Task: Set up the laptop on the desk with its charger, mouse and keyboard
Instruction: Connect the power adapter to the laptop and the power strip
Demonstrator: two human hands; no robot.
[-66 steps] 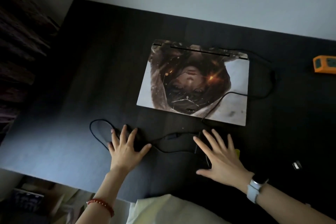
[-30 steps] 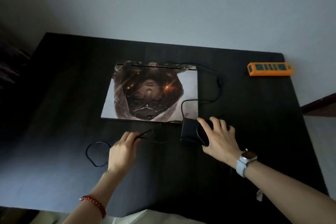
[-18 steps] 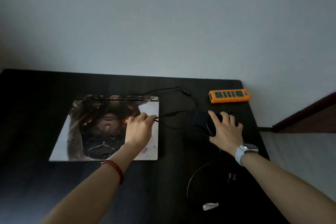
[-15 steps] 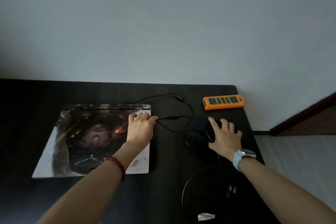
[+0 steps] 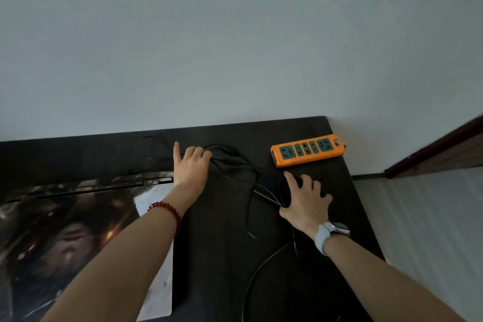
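The closed laptop, its lid covered with a printed picture, lies on the black desk at the left. My left hand is past the laptop's far right corner, fingers curled around thin black cables, index finger raised. My right hand rests on a black rounded object, the mouse, gripping it, with cables running under the palm. No keyboard shows.
An orange power strip with green sockets lies at the desk's far right corner by the grey wall. A black cable loops toward the near edge. The desk's right edge drops to a pale floor beside a dark wooden frame.
Both hands moved toward the far right of the desk. My left hand carried the cable from the laptop lid to beyond its back corner; my right hand slid the black object nearer the power strip.
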